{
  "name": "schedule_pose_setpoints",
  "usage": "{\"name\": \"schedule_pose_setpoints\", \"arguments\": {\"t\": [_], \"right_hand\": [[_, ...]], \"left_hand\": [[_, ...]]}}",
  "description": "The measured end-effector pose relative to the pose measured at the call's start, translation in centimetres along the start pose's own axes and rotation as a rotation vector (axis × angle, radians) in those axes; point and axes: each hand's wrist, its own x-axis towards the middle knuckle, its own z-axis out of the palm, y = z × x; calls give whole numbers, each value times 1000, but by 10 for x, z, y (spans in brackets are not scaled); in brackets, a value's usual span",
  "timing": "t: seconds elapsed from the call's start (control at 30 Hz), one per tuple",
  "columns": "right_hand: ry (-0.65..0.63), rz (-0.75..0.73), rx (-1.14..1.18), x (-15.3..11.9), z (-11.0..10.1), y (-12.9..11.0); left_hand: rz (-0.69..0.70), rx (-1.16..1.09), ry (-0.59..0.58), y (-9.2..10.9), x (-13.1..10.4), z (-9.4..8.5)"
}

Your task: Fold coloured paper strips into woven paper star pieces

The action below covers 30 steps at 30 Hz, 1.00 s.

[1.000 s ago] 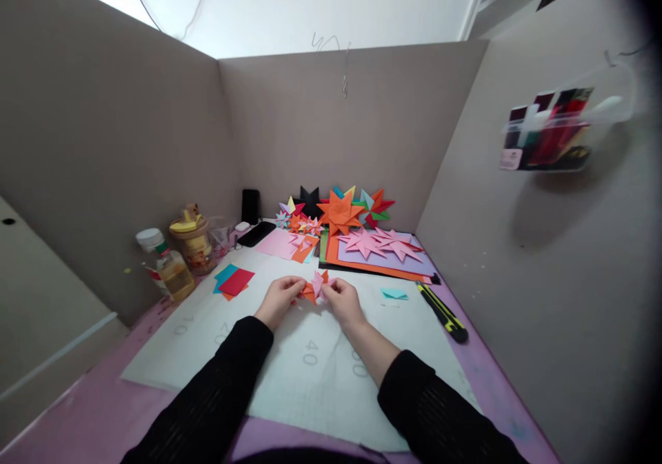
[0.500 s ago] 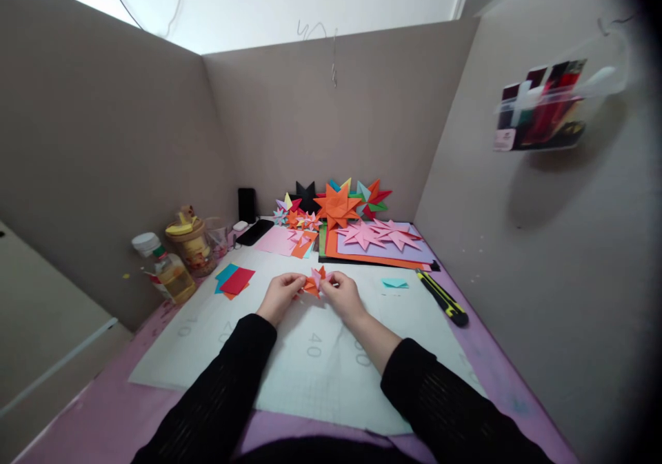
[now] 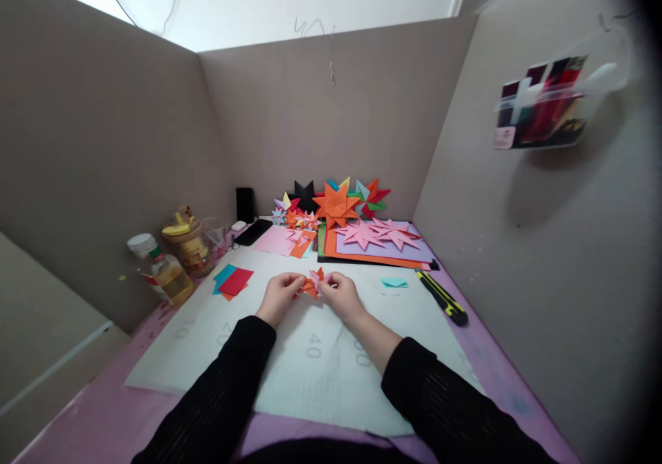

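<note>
Between my two hands is a small orange and pink origami star [image 3: 313, 285], held just above the white mat [image 3: 289, 374]. My left hand [image 3: 282, 295] pinches its left side between thumb and fingers. On the opposite side, my right hand [image 3: 342, 294] grips the pink points, and its fingers hide part of the star. To the right of that hand lies a folded turquoise paper piece [image 3: 394, 283]. A small pile of red, blue and orange paper squares [image 3: 236, 280] rests to the left of my hands.
A yellow and black box cutter [image 3: 443, 298] lies at the mat's right edge. Pink paper stars [image 3: 362, 234] sit on stacked coloured sheets behind, near a large orange star [image 3: 337, 205]. A bottle [image 3: 166, 272], a jar [image 3: 190, 245] and a phone [image 3: 254, 232] stand or lie left.
The view has shifted very slightly. Both hands keep the same hold on the star, with hardly any movement.
</note>
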Motion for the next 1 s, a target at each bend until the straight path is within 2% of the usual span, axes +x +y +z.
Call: {"name": "schedule_pose_setpoints", "arguments": {"t": [0.47, 0.7, 0.77, 0.87, 1.0], "right_hand": [[-92, 29, 44, 0, -1, -8], [-56, 36, 23, 0, 1, -6], [-56, 43, 25, -1, 0, -8], [-54, 54, 18, -2, 0, -12], [-62, 25, 7, -3, -1, -14]], "left_hand": [[67, 15, 77, 0, -2, 3], [89, 33, 34, -3, -2, 5], [152, 64, 42, 0, -3, 4], [337, 197, 50, 6, -6, 2], [484, 340, -4, 10, -9, 1]]}}
